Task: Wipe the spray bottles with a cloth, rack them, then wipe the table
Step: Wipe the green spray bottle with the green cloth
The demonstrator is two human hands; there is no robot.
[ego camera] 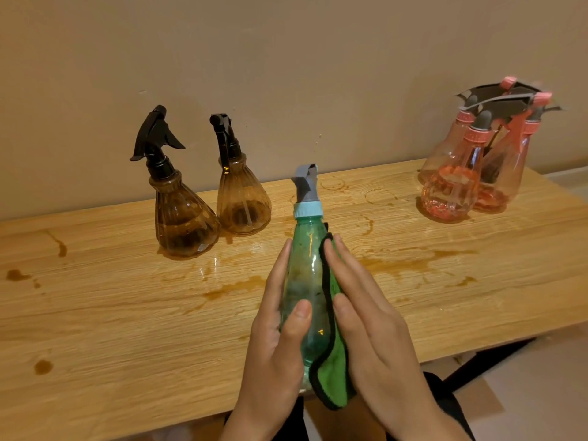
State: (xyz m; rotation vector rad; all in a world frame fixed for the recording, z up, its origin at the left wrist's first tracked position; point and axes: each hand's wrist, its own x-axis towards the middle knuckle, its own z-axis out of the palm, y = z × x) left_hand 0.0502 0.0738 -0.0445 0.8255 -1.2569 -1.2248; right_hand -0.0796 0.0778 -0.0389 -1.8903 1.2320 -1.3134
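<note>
One green spray bottle [307, 281] is gripped upright over the near edge of the wooden table [127, 345] by the left hand [276, 345], thumb across it. A green cloth [331, 374] is pressed to its right side by the right hand [375, 329], fingers straight. Being merely pinned, the cloth could be dropped.

Head view, looking forward and down, close over table [127, 313]

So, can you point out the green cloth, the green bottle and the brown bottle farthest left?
green cloth [332, 377]: head view, on its loose lower corner.
green bottle [309, 259]: head view, on its body below the cap.
left brown bottle [184, 224]: head view, on its ribbed belly.
</note>
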